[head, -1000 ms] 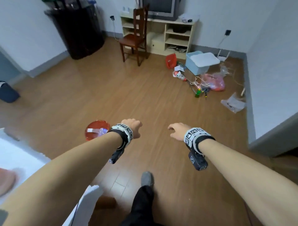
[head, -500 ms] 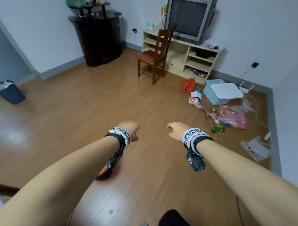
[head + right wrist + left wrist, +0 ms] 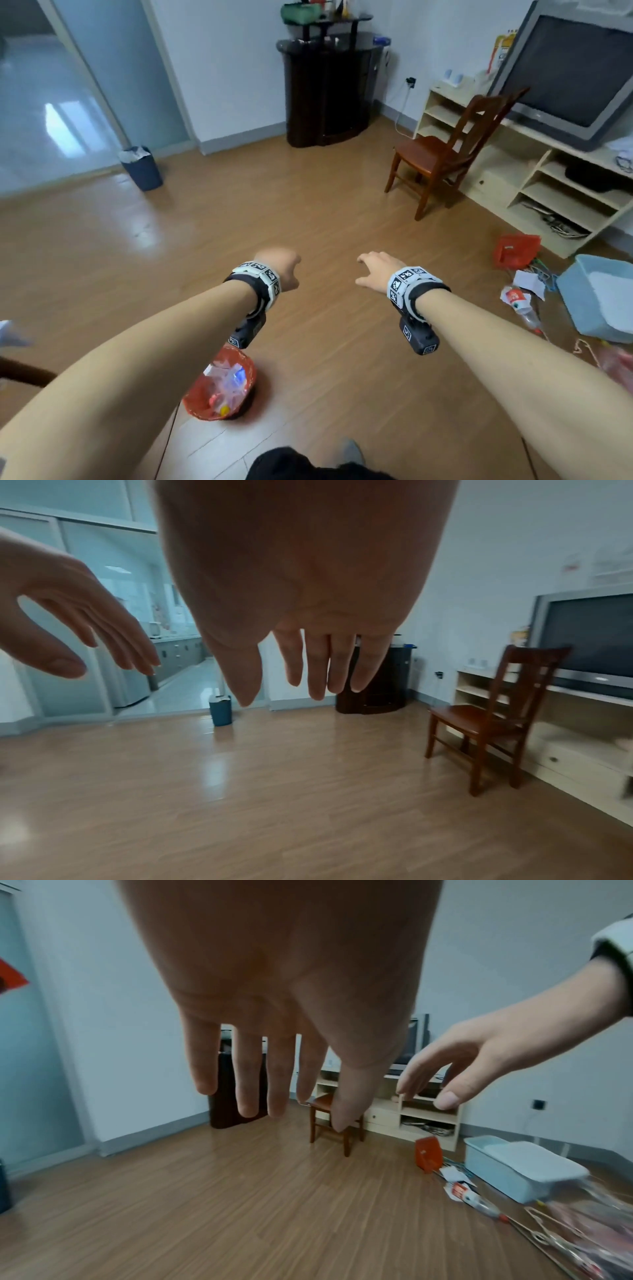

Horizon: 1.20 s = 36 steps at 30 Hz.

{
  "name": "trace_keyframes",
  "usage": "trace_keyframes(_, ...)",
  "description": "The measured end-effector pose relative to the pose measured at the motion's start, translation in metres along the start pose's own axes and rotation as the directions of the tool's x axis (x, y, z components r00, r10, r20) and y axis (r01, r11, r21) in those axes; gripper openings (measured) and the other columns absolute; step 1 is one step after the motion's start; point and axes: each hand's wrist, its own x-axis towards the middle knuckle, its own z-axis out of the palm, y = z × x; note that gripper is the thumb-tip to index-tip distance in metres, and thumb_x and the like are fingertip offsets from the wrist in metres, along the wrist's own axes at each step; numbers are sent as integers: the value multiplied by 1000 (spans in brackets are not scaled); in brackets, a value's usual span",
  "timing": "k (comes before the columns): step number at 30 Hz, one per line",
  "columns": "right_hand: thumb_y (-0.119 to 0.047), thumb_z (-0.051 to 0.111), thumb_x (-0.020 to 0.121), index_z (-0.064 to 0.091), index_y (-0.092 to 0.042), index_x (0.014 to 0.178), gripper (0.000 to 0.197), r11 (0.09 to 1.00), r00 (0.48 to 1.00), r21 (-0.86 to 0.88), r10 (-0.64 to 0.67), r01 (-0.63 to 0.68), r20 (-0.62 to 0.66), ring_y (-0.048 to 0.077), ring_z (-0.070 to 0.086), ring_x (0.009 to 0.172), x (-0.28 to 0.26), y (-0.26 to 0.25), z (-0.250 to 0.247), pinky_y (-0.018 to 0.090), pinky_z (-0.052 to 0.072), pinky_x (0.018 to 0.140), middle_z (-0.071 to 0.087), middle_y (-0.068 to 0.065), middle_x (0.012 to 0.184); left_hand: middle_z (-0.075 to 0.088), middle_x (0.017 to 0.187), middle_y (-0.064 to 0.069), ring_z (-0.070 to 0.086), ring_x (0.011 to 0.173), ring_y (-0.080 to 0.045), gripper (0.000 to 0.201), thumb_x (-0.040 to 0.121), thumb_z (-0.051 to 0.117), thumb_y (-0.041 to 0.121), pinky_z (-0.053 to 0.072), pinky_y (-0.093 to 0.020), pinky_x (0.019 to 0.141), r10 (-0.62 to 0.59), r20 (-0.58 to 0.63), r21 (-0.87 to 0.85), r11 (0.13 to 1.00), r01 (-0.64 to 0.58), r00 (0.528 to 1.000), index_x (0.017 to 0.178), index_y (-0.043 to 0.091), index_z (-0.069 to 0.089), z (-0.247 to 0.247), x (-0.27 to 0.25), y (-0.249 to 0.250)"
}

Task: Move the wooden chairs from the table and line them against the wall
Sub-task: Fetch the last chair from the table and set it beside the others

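Note:
One dark wooden chair stands on the floor at the right, its back to the cream TV shelf. The chair shows whole in the right wrist view, and in the left wrist view the chair is partly behind my thumb. Both my arms reach forward over bare floor, far from the chair. My left hand and right hand hang with relaxed, straight fingers and hold nothing. In the wrist views the left hand and right hand hang open.
A red-lined waste basket sits on the floor under my left forearm. A blue bin stands by the glass door. A dark cabinet is against the far wall. A pale blue tub, red bag and litter lie at the right.
The view has swung left and lifted: the chair and TV shelf slid to the right and look nearer, and the glass door came into sight. Both hands stay empty in front.

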Motion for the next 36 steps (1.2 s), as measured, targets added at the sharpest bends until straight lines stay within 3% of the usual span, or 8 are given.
trace_keyframes(5, -44, 61, 96, 43, -21, 150, 62, 979, 980, -64, -192, 194, 43, 22, 57, 122, 120, -55, -38, 39, 54, 89, 55, 1, 142, 62, 130, -4, 61, 117, -28, 60, 86, 63, 37, 52, -38, 89, -174, 15, -88, 981, 174, 985, 144, 30, 49, -16, 50, -76)
trace_keyframes(12, -42, 62, 96, 42, -21, 151, 62, 883, 902, -185, -416, 431, 114, 22, 53, 126, 293, -187, -58, 41, 52, 91, 53, 2, 144, 61, 131, -5, 60, 117, -29, 59, 85, 63, 36, 51, -38, 91, -420, 77, -177, 887, 427, 904, 142, 28, 51, -1, 133, -241)
trace_keyframes(25, -39, 61, 96, 42, -20, 151, 61, 742, 784, -254, -574, 620, 235, 22, 46, 134, 553, -414, -129, 42, 48, 98, 50, 1, 147, 64, 125, -6, 63, 111, -30, 53, 84, 62, 32, 51, -37, 85, -593, 198, -280, 729, 625, 781, 136, 23, 55, -19, 242, -516)
trace_keyframes(31, -39, 63, 96, 42, -19, 151, 62, 611, 668, -270, -671, 744, 322, 23, 48, 133, 680, -525, -129, 42, 48, 100, 51, 4, 146, 62, 129, -7, 61, 114, -30, 56, 85, 62, 32, 50, -38, 88, -688, 273, -300, 603, 739, 672, 139, 25, 52, -7, 283, -633)
trace_keyframes(36, -38, 64, 94, 44, -17, 149, 62, 445, 521, -272, -757, 853, 394, 26, 50, 132, 774, -658, -146, 43, 48, 101, 53, 5, 144, 59, 135, -8, 58, 120, -30, 64, 86, 62, 34, 48, -37, 93, -798, 314, -297, 432, 851, 515, 147, 29, 45, -23, 291, -739)
